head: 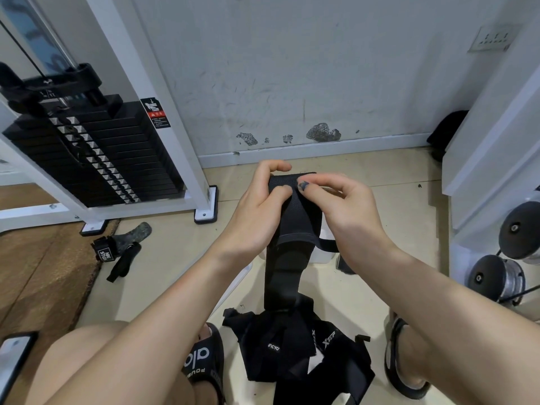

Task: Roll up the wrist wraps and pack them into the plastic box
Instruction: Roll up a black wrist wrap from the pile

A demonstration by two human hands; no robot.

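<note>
while both hands meet at chest height, left hand (260,197) and right hand (339,206) pinch a black wrist wrap's (295,217) top | tail hangs to wrap pile (295,346) on floor

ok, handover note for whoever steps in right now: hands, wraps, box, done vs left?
Left hand: grips the top end of a black wrist wrap, thumb on its front.
Right hand: pinches the same top edge.
The wrap hangs unrolled from both hands down to a pile of black wraps on the floor between the feet.
Another strap lies by the weight machine, to the left.
Plastic box: white edges show behind the hands, too hidden to confirm.
Done: no finished roll visible.
Left: roll this wrap, then the others, then pack.
</note>
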